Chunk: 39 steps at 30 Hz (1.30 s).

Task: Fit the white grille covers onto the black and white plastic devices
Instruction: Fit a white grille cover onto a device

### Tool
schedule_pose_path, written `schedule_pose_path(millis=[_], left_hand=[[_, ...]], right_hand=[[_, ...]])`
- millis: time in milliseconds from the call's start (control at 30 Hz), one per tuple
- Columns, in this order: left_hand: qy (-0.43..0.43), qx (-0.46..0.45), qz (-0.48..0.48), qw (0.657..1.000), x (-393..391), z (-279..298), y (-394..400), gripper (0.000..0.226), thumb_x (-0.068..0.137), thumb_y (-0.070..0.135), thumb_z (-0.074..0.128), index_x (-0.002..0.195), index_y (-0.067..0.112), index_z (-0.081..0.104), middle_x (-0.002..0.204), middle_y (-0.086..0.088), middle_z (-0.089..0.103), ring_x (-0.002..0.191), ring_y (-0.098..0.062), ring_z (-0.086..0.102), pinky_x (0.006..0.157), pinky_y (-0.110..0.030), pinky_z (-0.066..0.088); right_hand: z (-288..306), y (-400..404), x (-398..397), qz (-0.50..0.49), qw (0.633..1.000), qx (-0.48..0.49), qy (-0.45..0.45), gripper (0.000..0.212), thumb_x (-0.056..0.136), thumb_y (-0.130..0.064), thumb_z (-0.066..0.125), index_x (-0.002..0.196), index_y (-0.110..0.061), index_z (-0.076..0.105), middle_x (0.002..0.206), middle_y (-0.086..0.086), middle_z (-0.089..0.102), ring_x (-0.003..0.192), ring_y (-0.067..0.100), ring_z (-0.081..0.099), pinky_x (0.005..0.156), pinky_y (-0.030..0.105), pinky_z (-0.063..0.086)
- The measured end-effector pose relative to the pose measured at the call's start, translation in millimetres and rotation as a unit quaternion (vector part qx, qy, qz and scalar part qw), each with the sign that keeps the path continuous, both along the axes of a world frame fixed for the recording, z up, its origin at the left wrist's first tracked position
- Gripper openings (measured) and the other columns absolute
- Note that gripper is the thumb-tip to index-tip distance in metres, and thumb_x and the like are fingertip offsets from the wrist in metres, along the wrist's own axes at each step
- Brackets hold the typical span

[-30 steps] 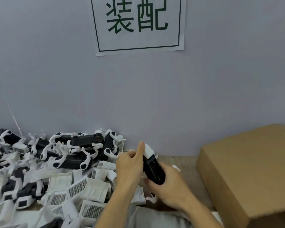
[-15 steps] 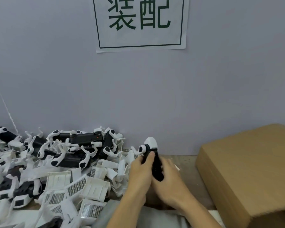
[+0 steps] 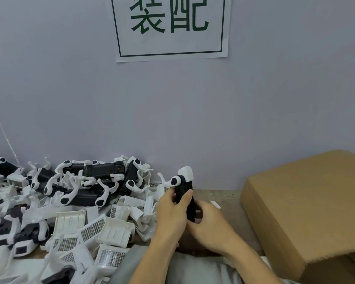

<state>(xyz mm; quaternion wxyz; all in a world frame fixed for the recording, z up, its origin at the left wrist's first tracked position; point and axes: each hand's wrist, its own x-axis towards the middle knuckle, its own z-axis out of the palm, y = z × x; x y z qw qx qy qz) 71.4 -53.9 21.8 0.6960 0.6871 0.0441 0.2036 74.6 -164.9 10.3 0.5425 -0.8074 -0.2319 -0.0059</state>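
Holding one black and white device [image 3: 184, 191] upright between both hands, roughly at 6 o'clock of the bench, white cap end up. Left hand [image 3: 172, 214] wraps the black body from the 9 o'clock side with its thumb pressed on the front; right hand [image 3: 209, 226] cups the lower end from 3 o'clock, fingers curled round it. Both grips closed on the device.

Can't tell whether a grille cover is already seated on it: the mating face is hidden behind the left palm.

Loose grille covers [image 3: 92, 228] lie in a heap at 8 o'clock, near the left wrist. Unfinished devices [image 3: 98, 171] are piled behind them at 10 o'clock against the wall. Cardboard box [image 3: 307, 212] sits at 3 o'clock, well apart from the hands.

Risks, my read:
- Cover going on skewed. The clips are thin white plastic; thumb pressure on one side only could bend or snap a tab.
- Half-seated cover passing as done, since the palm blocks the view of the seam.
- Left forearm sits just beside the cover heap; a sweep back for the next part could knock pieces off the near edge.
- Covers in the heap face both ways, mesh up and mesh down, so one is easy to fit wrong way round.
- The white arm near the device's top sticks out and could snag on the pile.
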Motion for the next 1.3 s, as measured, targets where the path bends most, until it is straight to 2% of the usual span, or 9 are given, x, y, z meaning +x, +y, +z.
schedule_pose_path(millis=[200,333,667,733,800,900,1033,1200,1300], left_hand=[[-0.061,0.166,0.002,0.984,-5,-2,1,0.011,0.095,0.022,0.064,0.104,0.027,0.066,0.089,0.008,0.068,0.084,-0.012,0.062,0.079,-0.033,0.051],[-0.11,0.373,-0.018,0.921,-9,-9,-5,0.023,0.096,0.017,0.058,0.119,0.02,0.06,0.112,0.006,0.059,0.105,-0.012,0.055,0.09,-0.032,0.046],[-0.116,0.396,0.069,0.908,-9,1,-12,0.021,0.095,0.03,0.06,0.116,0.03,0.059,0.107,0.012,0.066,0.098,-0.013,0.059,0.083,-0.035,0.048],[-0.087,0.289,0.115,0.947,-10,7,-9,0.01,0.098,0.02,0.055,0.103,0.023,0.063,0.091,0.008,0.069,0.09,-0.02,0.062,0.074,-0.033,0.046],[-0.027,-0.005,0.121,0.992,-8,16,1,0.022,0.101,0.017,0.049,0.085,0.018,0.064,0.072,0.004,0.066,0.076,-0.024,0.063,0.065,-0.029,0.046],[0.014,-0.412,-0.013,0.911,-12,27,24,0.033,0.095,0.043,0.057,0.085,0.012,0.064,0.064,-0.003,0.06,0.056,-0.02,0.059,0.058,-0.03,0.048],[0.0,-0.443,-0.088,0.892,-14,28,28,0.033,0.071,0.051,0.073,0.064,0.019,0.074,0.059,-0.003,0.056,0.048,-0.017,0.06,0.049,-0.027,0.052],[0.008,-0.472,-0.104,0.876,-13,27,24,0.038,0.094,0.041,0.058,0.111,0.008,0.064,0.078,-0.01,0.066,0.058,-0.02,0.069,0.05,-0.029,0.055],[0.043,-0.432,-0.087,0.897,-14,21,24,0.054,0.1,0.049,0.047,0.104,-0.001,0.067,0.072,-0.013,0.07,0.056,-0.025,0.069,0.047,-0.031,0.055]], right_hand=[[9,-10,10,-0.045,0.975,0.216,0.02,0.025,0.094,-0.021,0.068,0.119,-0.024,0.065,0.117,-0.01,0.071,0.108,-0.004,0.064,0.088,0.018,0.053],[9,-6,9,-0.119,0.954,0.272,0.03,0.018,0.085,-0.023,0.078,0.097,-0.012,0.07,0.087,-0.002,0.077,0.087,0.013,0.073,0.068,0.019,0.055],[11,-9,12,-0.169,0.936,0.308,0.007,0.029,0.08,-0.04,0.078,0.096,-0.017,0.074,0.087,-0.005,0.077,0.083,0.006,0.073,0.064,0.017,0.054],[9,-7,11,-0.13,0.941,0.311,0.027,0.035,0.087,-0.041,0.066,0.115,-0.019,0.067,0.103,-0.005,0.076,0.097,0.003,0.07,0.075,0.021,0.054],[6,-6,13,-0.145,0.943,0.296,0.044,0.026,0.098,-0.03,0.058,0.123,-0.022,0.062,0.112,-0.005,0.071,0.103,0.004,0.068,0.081,0.028,0.053],[3,-9,16,-0.189,0.944,0.263,0.063,0.023,0.101,-0.017,0.054,0.122,-0.018,0.064,0.116,0.0,0.068,0.107,0.014,0.065,0.086,0.035,0.053],[3,-9,15,-0.195,0.947,0.242,0.086,0.021,0.097,-0.01,0.055,0.094,-0.021,0.073,0.09,0.004,0.074,0.078,0.013,0.067,0.063,0.028,0.047],[0,0,11,-0.045,0.959,0.182,0.211,0.018,0.094,-0.005,0.053,0.099,-0.01,0.07,0.082,0.013,0.076,0.065,0.019,0.068,0.054,0.025,0.048],[2,3,3,0.093,0.943,0.192,0.255,0.017,0.081,-0.017,0.063,0.095,-0.016,0.073,0.095,0.015,0.075,0.073,0.022,0.069,0.059,0.026,0.048]])
